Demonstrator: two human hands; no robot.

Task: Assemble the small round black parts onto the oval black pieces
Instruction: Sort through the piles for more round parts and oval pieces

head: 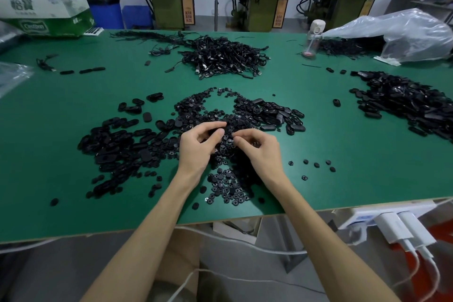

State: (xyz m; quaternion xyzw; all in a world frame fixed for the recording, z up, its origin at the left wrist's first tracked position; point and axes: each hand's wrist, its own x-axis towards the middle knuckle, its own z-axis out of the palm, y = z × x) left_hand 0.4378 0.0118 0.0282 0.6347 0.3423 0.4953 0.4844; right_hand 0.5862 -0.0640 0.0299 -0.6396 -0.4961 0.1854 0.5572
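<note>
Both hands are over the middle of the green table [343, 154], above the heap of small round black parts [228, 189].

Left hand [198, 147]: narrow grip, thumb and index finger pinching a black piece [212, 133]. We can't tell whether it is oval or round, as the fingers hide most of it.

Right hand [259, 152]: fingers curled in tight, tips just beside the left hand's. Dark bits show between the fingers, but we can't tell if it holds any of them.

The round parts look like small flat black discs, many with a ring or centre hole. They run from near the table's front edge up past the hands, with a few strays [316, 165] to the right.

The oval black pieces [115, 144] are flat, elongated and rounded at the ends, some with a slot. One spread lies left of the hands, another [274, 113] just right of centre and further back.

We also see a bigger black pile [404, 100] at far right and a tangle of black cables [220, 56] behind centre.
</note>
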